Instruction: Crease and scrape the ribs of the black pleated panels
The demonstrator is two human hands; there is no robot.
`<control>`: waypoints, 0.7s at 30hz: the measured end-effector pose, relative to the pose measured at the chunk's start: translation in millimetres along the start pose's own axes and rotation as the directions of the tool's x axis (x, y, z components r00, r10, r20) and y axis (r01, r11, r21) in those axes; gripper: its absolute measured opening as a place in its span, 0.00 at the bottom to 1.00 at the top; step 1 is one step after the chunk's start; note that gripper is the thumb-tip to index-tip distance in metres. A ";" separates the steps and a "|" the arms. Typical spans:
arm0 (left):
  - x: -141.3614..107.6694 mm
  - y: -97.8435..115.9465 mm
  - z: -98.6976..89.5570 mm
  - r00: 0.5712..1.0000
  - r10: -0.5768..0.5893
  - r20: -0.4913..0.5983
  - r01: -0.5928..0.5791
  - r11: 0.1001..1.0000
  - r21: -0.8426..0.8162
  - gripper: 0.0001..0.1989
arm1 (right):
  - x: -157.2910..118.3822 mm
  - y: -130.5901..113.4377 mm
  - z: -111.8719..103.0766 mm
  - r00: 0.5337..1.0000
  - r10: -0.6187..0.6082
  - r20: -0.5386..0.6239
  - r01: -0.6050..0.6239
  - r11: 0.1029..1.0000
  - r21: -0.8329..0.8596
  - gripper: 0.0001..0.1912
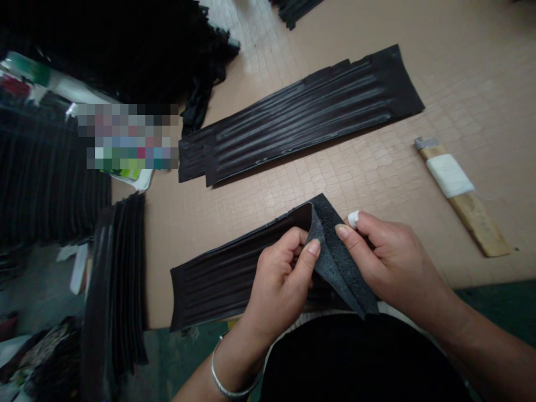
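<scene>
The left hand (285, 273) and the right hand (389, 251) work at the right end of 1 dark ribbed strip (209, 285), which lies along the near edge of the worktop (276, 192). The left grip is clamped on a raised grey layer of the strip, thumb on top and fingers curled under. The right grip is clamped on the strip's right edge, pinched between thumb and fingers, so the 2 layers stand apart between the hands and the rough underside shows. A white band (354, 219) wraps 1 right fingertip, and a silver bangle (215, 365) circles the left wrist.

Farther back, at least 2 overlapping ribbed pieces (310, 111) lie ribs up, well apart from the held strip. To the right is 1 wooden-handled tool (481, 218), wrapped in white, its grey tip pointing to the far side. On the left, a stack of dark strips (121, 279) sits at the worktop's edge, near a larger ribbed pile (42, 173). A black heap (113, 44) fills the far left.
</scene>
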State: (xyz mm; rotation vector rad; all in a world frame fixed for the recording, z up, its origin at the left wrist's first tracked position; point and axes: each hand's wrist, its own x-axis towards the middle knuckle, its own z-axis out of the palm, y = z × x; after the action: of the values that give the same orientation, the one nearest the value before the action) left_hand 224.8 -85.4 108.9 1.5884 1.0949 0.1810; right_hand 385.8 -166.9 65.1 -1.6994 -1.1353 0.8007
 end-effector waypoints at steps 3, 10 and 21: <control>0.7 -5.0 2.0 1.000 -0.007 0.009 0.008 0.996 -0.090 0.15 | -2.1 7.8 0.1 0.999 0.044 0.027 -0.045 0.999 0.026 0.18; 9.0 -16.1 16.3 0.999 0.028 0.033 -0.020 0.972 -0.234 0.14 | -2.5 25.3 -4.4 0.993 0.104 0.050 -0.106 0.993 0.048 0.18; 29.6 -56.4 27.3 0.781 0.603 0.161 -0.590 0.629 0.507 0.16 | -2.6 60.6 -18.4 0.990 0.089 -0.107 -0.107 0.978 -0.180 0.06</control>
State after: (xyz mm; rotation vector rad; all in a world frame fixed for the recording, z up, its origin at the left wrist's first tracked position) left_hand 227.9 -87.3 39.7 2.4482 0.5999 0.3624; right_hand 421.3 -185.1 15.8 -1.9408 -1.0928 0.6807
